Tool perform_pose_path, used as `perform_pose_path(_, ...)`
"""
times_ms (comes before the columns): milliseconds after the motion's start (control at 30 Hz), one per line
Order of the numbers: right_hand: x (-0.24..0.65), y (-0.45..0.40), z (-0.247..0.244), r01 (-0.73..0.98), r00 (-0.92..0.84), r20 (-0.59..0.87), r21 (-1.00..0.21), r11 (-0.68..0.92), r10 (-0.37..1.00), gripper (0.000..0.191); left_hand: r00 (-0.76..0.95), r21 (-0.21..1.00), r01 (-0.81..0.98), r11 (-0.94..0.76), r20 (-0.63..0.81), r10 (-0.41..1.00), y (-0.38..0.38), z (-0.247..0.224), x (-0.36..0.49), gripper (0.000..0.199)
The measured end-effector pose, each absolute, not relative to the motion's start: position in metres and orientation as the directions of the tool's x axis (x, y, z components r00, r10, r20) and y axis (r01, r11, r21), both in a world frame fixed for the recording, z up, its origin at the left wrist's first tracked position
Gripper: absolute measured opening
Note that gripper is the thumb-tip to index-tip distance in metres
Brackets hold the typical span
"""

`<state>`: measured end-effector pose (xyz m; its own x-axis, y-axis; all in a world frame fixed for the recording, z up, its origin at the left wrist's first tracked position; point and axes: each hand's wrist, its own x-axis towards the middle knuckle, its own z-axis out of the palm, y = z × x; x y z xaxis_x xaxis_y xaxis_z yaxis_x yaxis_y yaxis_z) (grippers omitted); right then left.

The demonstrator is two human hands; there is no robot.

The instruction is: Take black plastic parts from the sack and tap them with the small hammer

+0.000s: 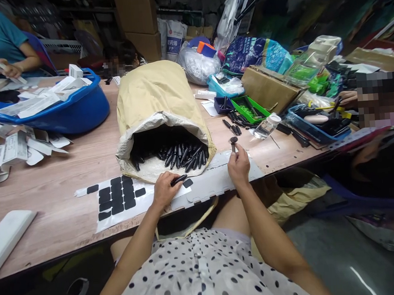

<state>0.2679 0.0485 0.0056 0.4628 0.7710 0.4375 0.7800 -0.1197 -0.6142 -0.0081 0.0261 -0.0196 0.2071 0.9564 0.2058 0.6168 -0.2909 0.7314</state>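
A black pen-shaped piece (179,179) is held in my left hand (164,189), just in front of the mouth of a yellow sack (152,92). Many similar black pieces (184,155) lie inside the sack's opening. My right hand (238,165) is closed around a small dark tool with a round head (233,141), held upright to the right of the sack. Beneath and between the hands lies a flat grey-white board (215,175). A white sheet with black square stickers (117,195) is left of my left hand, and a single black sticker (188,183) sits beside it.
A blue basin (89,105) of white boxes stands at the left, with loose boxes (15,146) before it. At the right are a green tray (250,109), a clear jar (266,126) and a blue basket (320,132). Other people sit at the far left, behind the sack and at the right.
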Motion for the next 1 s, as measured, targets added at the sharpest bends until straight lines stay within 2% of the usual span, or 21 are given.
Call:
perform_pose_path(100,0.241,0.013,0.017,0.694,0.311,0.426,-0.712,0.103,0.85,0.042,0.243,0.733,0.614,-0.294,0.179,0.953,0.025,-0.018,-0.008,0.014)
perform_pose_path(167,0.218,-0.008,0.018,0.657,0.153,0.417,-0.72,0.223,0.896,0.038,0.243,0.731,0.621,-0.283,0.164,0.956,0.024,-0.018,-0.007,0.013)
perform_pose_path(267,0.192,-0.027,0.015,0.653,0.014,0.417,-0.692,0.307,0.909,0.036,0.227,0.73,0.629,-0.266,0.155,0.962,0.025,-0.018,-0.006,0.013)
perform_pose_path(633,0.179,-0.031,0.007,0.76,-0.103,0.354,-0.574,0.303,0.929,0.039,0.207,0.741,0.627,-0.241,0.139,0.968,0.028,-0.02,-0.004,0.011)
perform_pose_path(867,0.169,-0.037,0.011,0.716,-0.1,0.371,-0.617,0.325,0.923,0.04,0.215,0.747,0.618,-0.246,0.141,0.966,0.027,-0.015,-0.003,0.011)
perform_pose_path(1000,0.165,-0.04,0.007,0.719,-0.132,0.323,-0.62,0.315,0.937,0.039,0.217,0.747,0.62,-0.239,0.129,0.968,0.026,-0.015,-0.003,0.01)
